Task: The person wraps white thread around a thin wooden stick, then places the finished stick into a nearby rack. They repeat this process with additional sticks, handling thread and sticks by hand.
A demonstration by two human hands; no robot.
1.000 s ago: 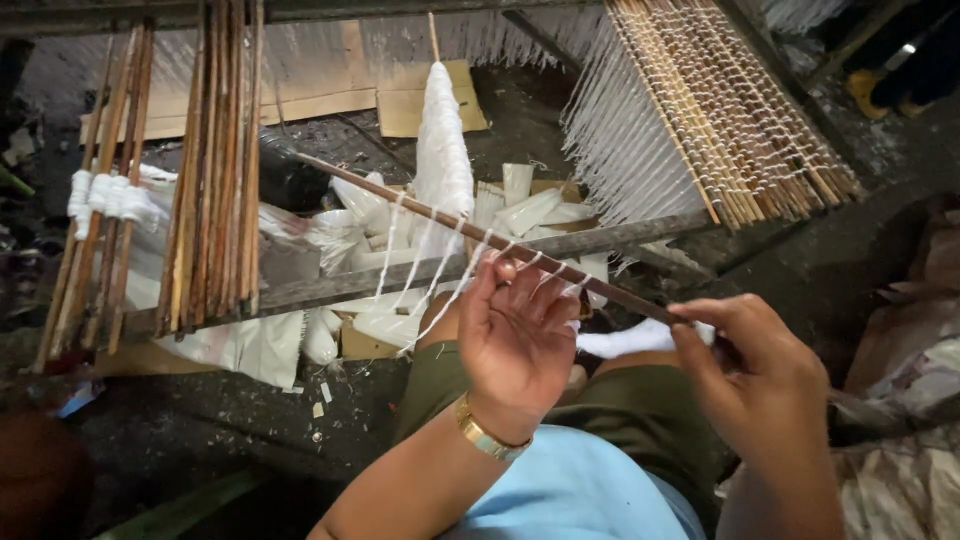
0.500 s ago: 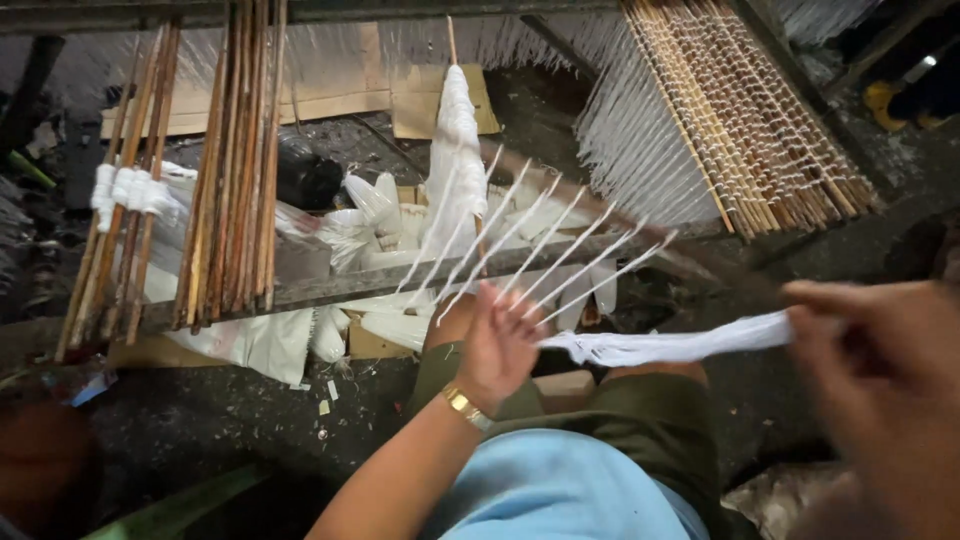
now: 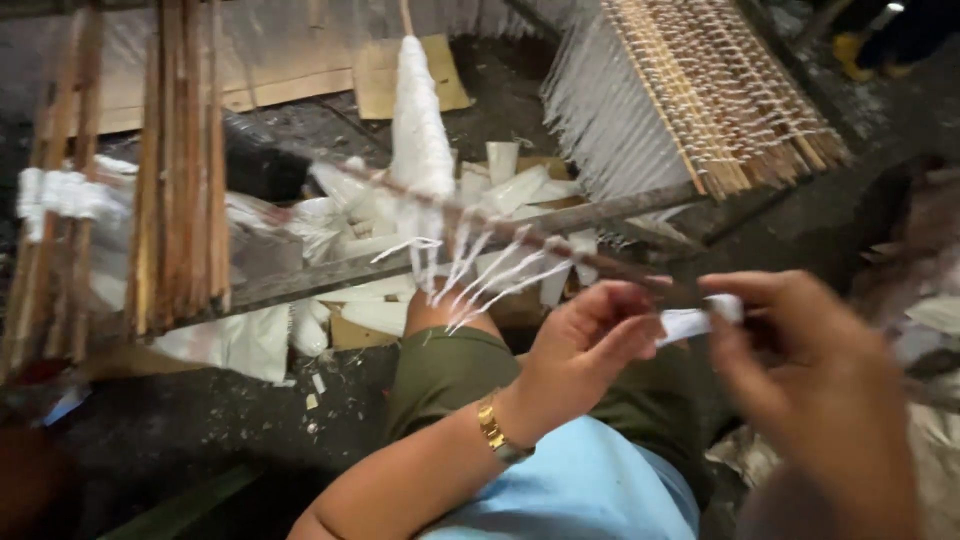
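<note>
A thin wooden stick (image 3: 540, 238) with several white strings hanging from it slants from the upper left down to my hands. My left hand (image 3: 580, 345), with a gold bracelet (image 3: 492, 430) on the wrist, curls its fingers around the stick's near end. My right hand (image 3: 810, 385) is blurred and pinches a small white strip (image 3: 692, 322) that reaches across to my left fingertips. Both hands are over my lap, just above my green-trousered knee (image 3: 450, 375).
A bundle of long wooden sticks (image 3: 180, 200) leans at the left. A rack of sticks with white strings (image 3: 720, 110) stands at the upper right. A white cone (image 3: 420, 130), white scraps (image 3: 510, 190) and cardboard (image 3: 380, 75) lie beyond a grey bar (image 3: 300, 280).
My right hand, which had drawn a white bundle out to the right, has come back close to my left hand. The stick's near end has dropped back down into my left fingers.
</note>
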